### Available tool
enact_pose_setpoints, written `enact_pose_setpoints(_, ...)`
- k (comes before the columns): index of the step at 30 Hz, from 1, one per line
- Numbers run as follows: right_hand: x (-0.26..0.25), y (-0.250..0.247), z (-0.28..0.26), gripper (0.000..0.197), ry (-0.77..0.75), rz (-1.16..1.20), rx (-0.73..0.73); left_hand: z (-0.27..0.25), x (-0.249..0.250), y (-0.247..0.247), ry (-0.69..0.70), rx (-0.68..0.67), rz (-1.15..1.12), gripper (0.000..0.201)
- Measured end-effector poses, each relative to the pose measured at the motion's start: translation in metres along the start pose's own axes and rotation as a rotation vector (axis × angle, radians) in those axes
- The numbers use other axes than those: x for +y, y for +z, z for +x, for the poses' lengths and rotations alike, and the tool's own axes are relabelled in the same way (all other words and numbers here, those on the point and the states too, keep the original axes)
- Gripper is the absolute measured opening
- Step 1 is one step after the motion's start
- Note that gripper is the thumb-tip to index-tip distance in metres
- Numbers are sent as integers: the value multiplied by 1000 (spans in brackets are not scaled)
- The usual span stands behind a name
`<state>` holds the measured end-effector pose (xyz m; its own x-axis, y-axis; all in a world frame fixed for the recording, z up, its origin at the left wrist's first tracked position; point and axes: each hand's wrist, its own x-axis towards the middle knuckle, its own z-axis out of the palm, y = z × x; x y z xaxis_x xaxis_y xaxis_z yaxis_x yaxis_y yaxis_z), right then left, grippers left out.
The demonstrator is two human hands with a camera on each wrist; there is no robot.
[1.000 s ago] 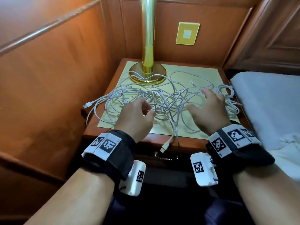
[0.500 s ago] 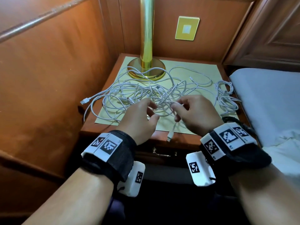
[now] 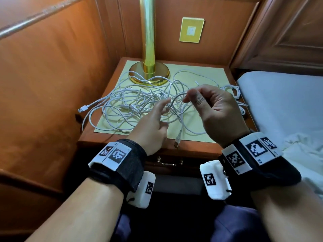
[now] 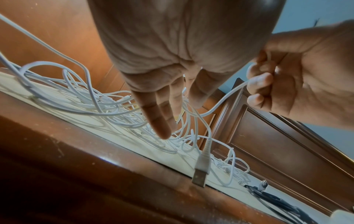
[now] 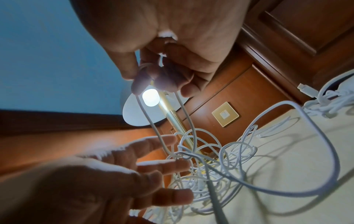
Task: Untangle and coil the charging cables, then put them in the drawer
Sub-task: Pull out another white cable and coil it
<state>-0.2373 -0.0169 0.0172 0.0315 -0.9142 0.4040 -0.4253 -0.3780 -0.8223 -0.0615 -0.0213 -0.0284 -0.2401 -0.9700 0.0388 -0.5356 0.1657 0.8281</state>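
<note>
A tangle of white charging cables lies on the nightstand's yellow mat. My right hand pinches a loop of one white cable and holds it above the pile; the right wrist view shows both strands hanging from the fingers. That cable's USB plug dangles over the front edge. My left hand reaches into the tangle just left of the loop, fingers straight and touching strands. The drawer below is closed.
A brass lamp base stands at the back of the nightstand, cables lying against it. A smaller white cable bundle sits at the right edge, a loose USB plug overhangs the left. Wood panels enclose left and back; a bed lies right.
My right hand moved from the right side to the middle, pinched a cable and lifted a loop. My left hand's curled fingers straightened beside it.
</note>
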Motion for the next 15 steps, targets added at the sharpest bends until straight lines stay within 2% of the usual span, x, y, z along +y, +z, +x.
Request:
enact_pose_setpoints(2,0,-4,1,29,7,42,1,2,-1,1,17,-23,9,70)
enact_pose_setpoints(4,1,-8,1,40,9,90,14,3,0,2,22,-30,12,68)
enact_pose_setpoints(7,-2,-12,0,54,53,165,49,5,1,4,42,13,25,53)
enact_pose_setpoints(11,-3,-21,0,54,118,256,127,10,4,8,79,102,64,21)
enact_pose_setpoints(15,0,-24,0,50,101,389,186,14,4,11,86,121,107,18)
